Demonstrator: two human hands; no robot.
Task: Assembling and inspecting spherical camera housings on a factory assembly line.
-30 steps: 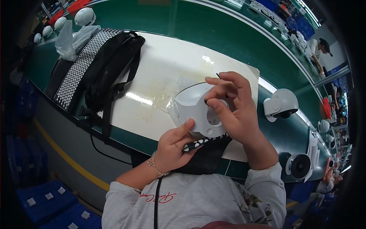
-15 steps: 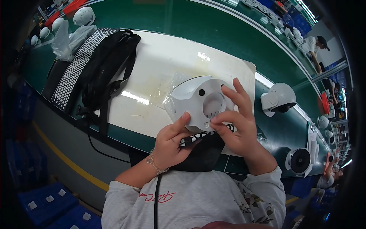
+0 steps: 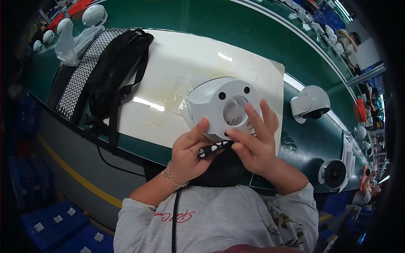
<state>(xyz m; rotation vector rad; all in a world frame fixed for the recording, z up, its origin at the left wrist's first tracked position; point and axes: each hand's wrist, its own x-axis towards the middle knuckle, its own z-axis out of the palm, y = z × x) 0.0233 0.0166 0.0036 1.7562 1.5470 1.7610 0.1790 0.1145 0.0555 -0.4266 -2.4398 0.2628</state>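
Observation:
A white security camera, its round base turned up, rests over clear bubble wrap on the white board. Two black round pads show on the base's far side, beside a round opening with slots inside. My left hand closes around the camera's near left edge, thumb on top, and also holds a black strip with white round spots. My right hand presses a small black pad onto the base's near edge with closed fingertips, while its other fingers stretch out over the base.
A black mesh bag lies left on the white board. Two more white cameras stand at right, one upper and one lower. Plastic bags and white domes sit far left. Co-workers are at the right.
My right hand has moved slightly left and down across the base. A black pad now shows at its fingertip, where a bare round recess was. The upper right pad has come into full view.

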